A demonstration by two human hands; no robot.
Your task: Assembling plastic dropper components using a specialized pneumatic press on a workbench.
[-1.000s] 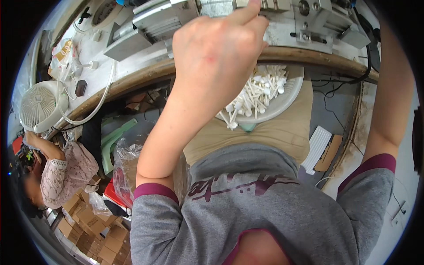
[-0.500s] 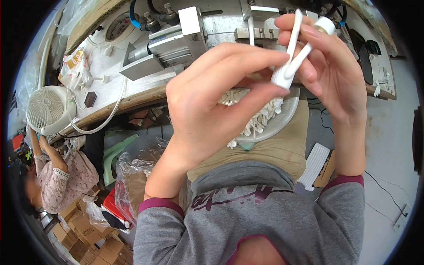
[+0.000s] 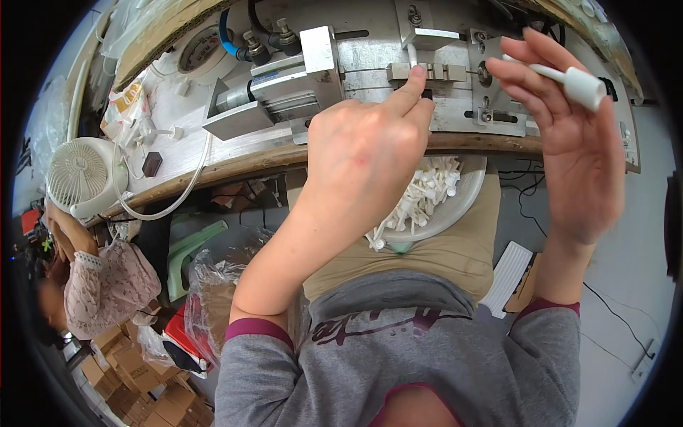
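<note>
My left hand [image 3: 370, 146] reaches over the bench edge, its index finger stretched out and the other fingers curled. The index fingertip rests at the near end of a thin white plastic stick [image 3: 412, 54], which lies across a small metal block [image 3: 449, 72] in the fixture. What lies under that finger is hidden. Off to the right, my right hand [image 3: 580, 149] is raised, holding a white plastic piece [image 3: 585, 90] with a wide round end and a thin stem between thumb and fingers.
A pale basket [image 3: 466, 203] of white plastic pieces [image 3: 420, 199] sits on my lap. Left of the fixture is a metal cylinder unit [image 3: 284, 82] with hoses. A small fan [image 3: 80, 174] stands by the bench edge, near another person [image 3: 114, 285]. Cardboard boxes [image 3: 153, 377] are stacked below.
My hands have come apart. The left moved forward onto the fixture; the right drew away to the right with a white plastic piece. Earlier both hands were together around white stick-like pieces.
</note>
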